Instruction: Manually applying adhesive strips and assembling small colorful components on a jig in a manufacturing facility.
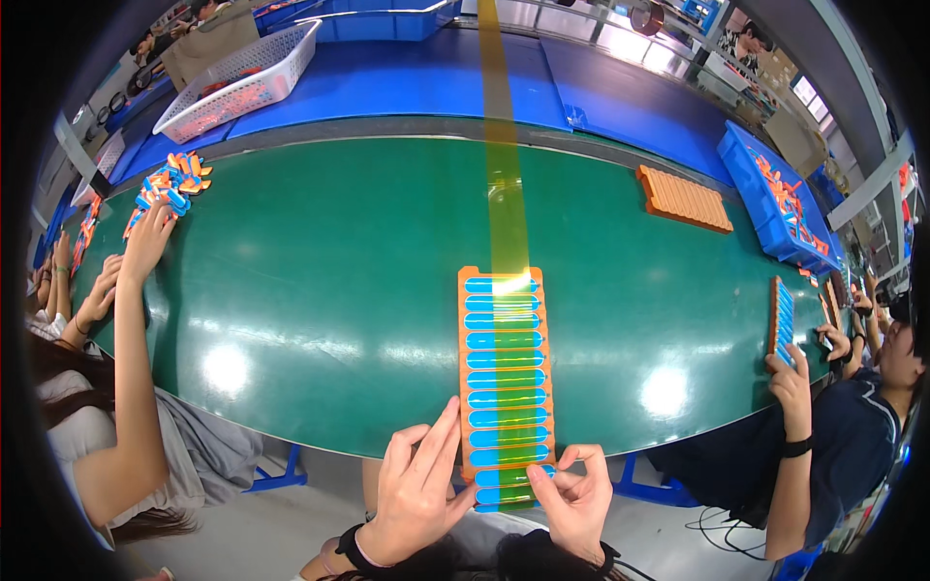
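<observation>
An orange ridged tray (pixel 549 387) lies lengthwise before me, its near end at the table's front edge. Across it sit several narrow blue pieces (pixel 480 398) in a row. A strip of clear yellow tape (pixel 506 208) comes down from the far side and runs over their middles. Along the tray's left edge rests my left hand (pixel 412 489), fingers stretched out, its thumb by the near corner. My right hand (pixel 574 499) grips the near right edge, thumb on top at the end of a blue piece beside the tape, other fingers curled and partly hidden.
Another orange tray (pixel 686 200) lies at the back right, near a blue bin (pixel 775 198) of orange pieces. At left a co-worker's hand (pixel 147 237) touches a pile of blue and orange pieces (pixel 174 184); at right another co-worker's hand (pixel 792 382) holds a filled tray (pixel 781 320).
</observation>
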`<state>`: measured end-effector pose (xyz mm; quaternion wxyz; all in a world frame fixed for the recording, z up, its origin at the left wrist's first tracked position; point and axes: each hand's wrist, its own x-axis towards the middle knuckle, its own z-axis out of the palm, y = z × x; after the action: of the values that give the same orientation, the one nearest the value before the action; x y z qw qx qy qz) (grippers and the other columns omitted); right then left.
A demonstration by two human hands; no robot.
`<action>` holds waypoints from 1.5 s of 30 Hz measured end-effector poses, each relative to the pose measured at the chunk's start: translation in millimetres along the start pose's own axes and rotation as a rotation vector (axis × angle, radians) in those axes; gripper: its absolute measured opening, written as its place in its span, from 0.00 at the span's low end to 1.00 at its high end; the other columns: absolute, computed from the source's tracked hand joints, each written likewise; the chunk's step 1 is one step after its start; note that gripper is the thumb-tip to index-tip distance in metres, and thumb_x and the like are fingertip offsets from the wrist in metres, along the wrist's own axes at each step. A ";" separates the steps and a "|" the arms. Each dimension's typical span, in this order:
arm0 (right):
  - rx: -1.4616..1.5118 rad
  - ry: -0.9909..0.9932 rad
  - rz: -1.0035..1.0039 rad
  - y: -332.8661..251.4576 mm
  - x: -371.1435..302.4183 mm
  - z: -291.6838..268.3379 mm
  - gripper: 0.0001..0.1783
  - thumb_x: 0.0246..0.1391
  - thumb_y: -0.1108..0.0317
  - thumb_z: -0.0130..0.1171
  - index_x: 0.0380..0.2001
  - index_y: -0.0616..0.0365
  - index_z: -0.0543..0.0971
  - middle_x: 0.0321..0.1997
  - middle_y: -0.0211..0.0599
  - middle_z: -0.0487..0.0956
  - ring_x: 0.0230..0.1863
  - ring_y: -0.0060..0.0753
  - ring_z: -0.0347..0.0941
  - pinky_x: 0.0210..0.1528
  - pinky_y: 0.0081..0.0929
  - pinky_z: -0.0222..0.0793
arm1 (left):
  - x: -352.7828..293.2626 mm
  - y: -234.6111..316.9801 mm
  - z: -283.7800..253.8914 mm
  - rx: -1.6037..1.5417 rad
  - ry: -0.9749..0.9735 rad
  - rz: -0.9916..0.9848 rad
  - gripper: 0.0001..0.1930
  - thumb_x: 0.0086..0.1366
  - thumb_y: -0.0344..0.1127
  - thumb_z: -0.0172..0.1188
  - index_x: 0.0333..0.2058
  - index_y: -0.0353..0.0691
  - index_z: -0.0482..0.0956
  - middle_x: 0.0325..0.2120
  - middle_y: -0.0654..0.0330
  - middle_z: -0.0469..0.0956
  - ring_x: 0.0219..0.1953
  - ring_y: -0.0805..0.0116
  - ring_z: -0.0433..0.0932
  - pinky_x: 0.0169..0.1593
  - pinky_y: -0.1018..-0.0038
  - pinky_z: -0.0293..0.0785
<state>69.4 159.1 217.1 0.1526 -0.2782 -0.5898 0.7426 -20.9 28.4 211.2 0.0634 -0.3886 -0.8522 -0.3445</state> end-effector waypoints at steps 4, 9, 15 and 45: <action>0.001 0.021 0.021 -0.5 -0.1 2.8 0.14 0.47 0.82 0.53 0.29 0.59 0.58 0.23 0.43 0.75 0.23 0.16 0.69 0.23 0.10 0.59 | 1.1 -1.7 -6.0 0.039 -0.017 0.000 0.33 0.33 0.33 0.67 0.42 0.26 0.69 0.48 0.53 0.67 0.37 0.59 0.65 0.38 0.71 0.63; -0.027 0.028 0.090 -5.1 -0.8 4.8 0.14 0.47 0.82 0.52 0.29 0.59 0.58 0.24 0.42 0.75 0.25 0.16 0.69 0.24 0.11 0.61 | 2.2 -17.9 -7.6 0.055 0.107 0.235 0.24 0.39 0.35 0.65 0.38 0.43 0.68 0.48 0.64 0.69 0.38 0.66 0.64 0.35 0.75 0.58; 0.007 0.057 0.047 -0.3 -1.2 7.1 0.14 0.48 0.79 0.54 0.28 0.58 0.58 0.20 0.32 0.74 0.23 0.11 0.67 0.18 0.08 0.58 | 6.8 -32.8 -16.8 0.155 -0.023 0.623 0.11 0.51 0.38 0.57 0.28 0.52 0.62 0.46 0.75 0.71 0.42 0.74 0.62 0.36 0.79 0.55; -0.761 -0.295 -0.243 -80.8 35.6 14.2 0.15 0.49 0.68 0.55 0.28 0.62 0.59 0.18 0.43 0.72 0.23 0.41 0.75 0.21 0.29 0.69 | 38.9 -7.9 -38.4 0.132 -0.303 0.818 0.04 0.48 0.33 0.50 0.21 0.42 0.66 0.28 0.62 0.73 0.33 0.75 0.65 0.34 0.79 0.64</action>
<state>24.4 188.4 288.5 0.0394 -0.1337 -0.8658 0.4806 -59.5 24.4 250.6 0.0935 -0.7353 -0.6480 -0.1752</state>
